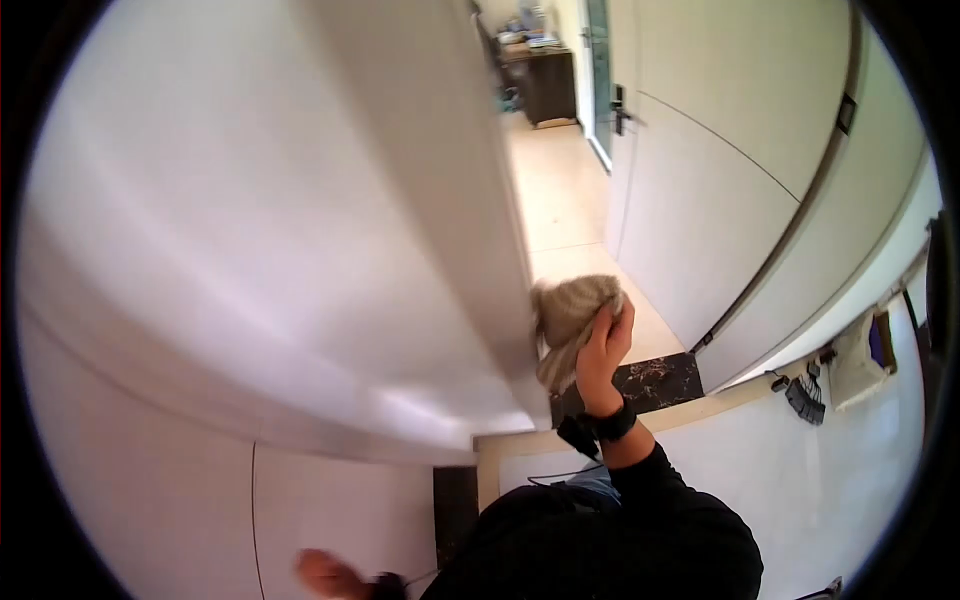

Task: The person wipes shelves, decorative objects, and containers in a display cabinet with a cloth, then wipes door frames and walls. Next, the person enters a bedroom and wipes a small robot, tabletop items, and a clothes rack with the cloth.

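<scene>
Right hand (606, 345) clamped on beige cloth (572, 315) against pale panel edge (508, 300); left hand (330, 576) blurred, grip unclear

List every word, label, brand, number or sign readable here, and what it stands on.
No readable text anywhere.
Cloth in the right hand: none visible.
Dark wristband: no lettering discernible.
Items on the far desk: too small and blurred to read.

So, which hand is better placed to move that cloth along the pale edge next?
Probably the right hand: it holds the cloth right by the pale edge. The left hand is low, well away from it, blurred, with no cloth visible.
</scene>
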`<state>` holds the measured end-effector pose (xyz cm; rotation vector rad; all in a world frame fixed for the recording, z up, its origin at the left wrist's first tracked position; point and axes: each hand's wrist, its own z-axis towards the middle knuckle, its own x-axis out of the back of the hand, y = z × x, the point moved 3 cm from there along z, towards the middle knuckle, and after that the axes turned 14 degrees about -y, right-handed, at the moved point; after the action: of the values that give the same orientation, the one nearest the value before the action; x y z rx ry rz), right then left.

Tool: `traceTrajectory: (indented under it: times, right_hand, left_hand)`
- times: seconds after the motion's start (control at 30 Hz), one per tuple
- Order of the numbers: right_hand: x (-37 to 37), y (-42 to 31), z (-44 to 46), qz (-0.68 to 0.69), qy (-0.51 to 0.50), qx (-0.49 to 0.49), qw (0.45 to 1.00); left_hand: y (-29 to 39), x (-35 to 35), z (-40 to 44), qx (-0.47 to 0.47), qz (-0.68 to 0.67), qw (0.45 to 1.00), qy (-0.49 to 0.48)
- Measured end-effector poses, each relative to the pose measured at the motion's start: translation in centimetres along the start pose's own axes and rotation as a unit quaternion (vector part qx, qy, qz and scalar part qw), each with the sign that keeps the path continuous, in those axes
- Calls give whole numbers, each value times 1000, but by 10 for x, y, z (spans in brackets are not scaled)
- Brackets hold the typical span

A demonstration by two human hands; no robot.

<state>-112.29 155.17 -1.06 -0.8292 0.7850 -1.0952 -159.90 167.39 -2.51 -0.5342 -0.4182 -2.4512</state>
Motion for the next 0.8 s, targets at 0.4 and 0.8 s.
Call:
traceTrajectory:
  times: [0.4, 0.8]
  right_hand:
    - [157, 73, 190, 269, -248, -276, 889]
    - [46, 256, 415, 164, -416, -257, 857]
  left_hand:
    - [469, -417, 154, 68, -579, 717, -383]
    - [462, -706, 221, 453, -738, 414, -279]
